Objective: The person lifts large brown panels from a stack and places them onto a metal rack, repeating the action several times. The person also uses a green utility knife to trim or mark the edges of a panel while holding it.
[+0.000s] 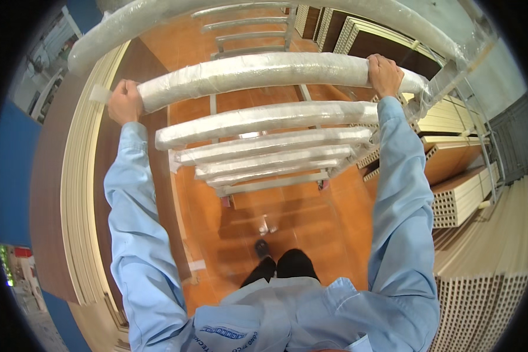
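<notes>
A rack (274,183) with several cross bars wrapped in white padding and clear film stands in front of me. My left hand (125,102) is closed around the left end of one thick wrapped bar (252,71), and a pale stub (100,94) sticks out beyond the fist. Near the same bar's right end, my right hand (385,76) grips it from above, thumb hidden. Just below it runs a second wrapped bar (270,119). Further wrapped bars (276,142) sit lower down, and another (264,7) arches across the top of the view.
Brown panels with pale edges (76,176) stand close on my left. On my right are stacks of hollow-core panels (463,199) and pale hollow profiles (487,281). A metal frame (481,129) stands beside them. Orange floor (299,234) lies under the rack.
</notes>
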`<state>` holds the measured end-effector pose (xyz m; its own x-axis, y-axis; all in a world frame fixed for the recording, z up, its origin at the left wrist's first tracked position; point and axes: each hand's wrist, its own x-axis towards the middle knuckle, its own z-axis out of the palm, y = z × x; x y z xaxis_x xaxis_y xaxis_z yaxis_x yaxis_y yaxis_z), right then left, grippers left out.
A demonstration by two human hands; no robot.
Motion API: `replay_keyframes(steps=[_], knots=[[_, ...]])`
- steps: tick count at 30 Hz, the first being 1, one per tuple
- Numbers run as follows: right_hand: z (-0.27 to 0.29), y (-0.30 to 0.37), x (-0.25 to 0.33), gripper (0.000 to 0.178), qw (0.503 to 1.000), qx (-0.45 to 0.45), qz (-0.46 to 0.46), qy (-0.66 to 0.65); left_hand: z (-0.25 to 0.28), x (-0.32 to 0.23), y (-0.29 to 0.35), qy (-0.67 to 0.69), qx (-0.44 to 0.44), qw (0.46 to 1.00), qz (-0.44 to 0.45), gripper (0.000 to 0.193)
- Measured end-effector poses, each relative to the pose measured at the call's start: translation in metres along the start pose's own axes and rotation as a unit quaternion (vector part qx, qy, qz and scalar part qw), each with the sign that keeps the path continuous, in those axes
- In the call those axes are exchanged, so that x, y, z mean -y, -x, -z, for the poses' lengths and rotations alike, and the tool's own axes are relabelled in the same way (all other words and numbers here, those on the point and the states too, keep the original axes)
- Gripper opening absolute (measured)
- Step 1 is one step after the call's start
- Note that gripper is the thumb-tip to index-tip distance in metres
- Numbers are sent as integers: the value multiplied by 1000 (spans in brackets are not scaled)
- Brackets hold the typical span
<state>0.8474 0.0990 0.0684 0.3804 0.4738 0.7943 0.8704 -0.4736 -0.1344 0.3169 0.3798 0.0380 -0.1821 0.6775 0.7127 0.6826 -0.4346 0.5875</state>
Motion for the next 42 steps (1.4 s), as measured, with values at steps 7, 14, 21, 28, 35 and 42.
replay_keyframes(steps=[7, 14, 21, 28, 35, 42], knots=[[-192, -115, -8, 44, 999, -31, -26, 1, -208, 13, -108, 11, 35, 999, -29, 33], [-317, -242, -23, 38, 998, -45, -52, 6, -397, -9, -228, 64, 62, 996, -20, 32], [-440, -346, -9, 37, 998, -63, 5, 29, -567, 22, -349, 72, 73, 995, -17, 36], [-623, -469, 64, 32, 994, -87, 25, 61, -766, 108, -514, 127, 108, 986, 4, 36], [-800, -605, 77, 29, 989, -123, 1, 79, -974, 109, -660, 132, 141, 981, -27, 32], [-927, -708, 28, 24, 965, -160, 151, 143, -1132, 103, -741, -69, 23, 937, -343, 21]])
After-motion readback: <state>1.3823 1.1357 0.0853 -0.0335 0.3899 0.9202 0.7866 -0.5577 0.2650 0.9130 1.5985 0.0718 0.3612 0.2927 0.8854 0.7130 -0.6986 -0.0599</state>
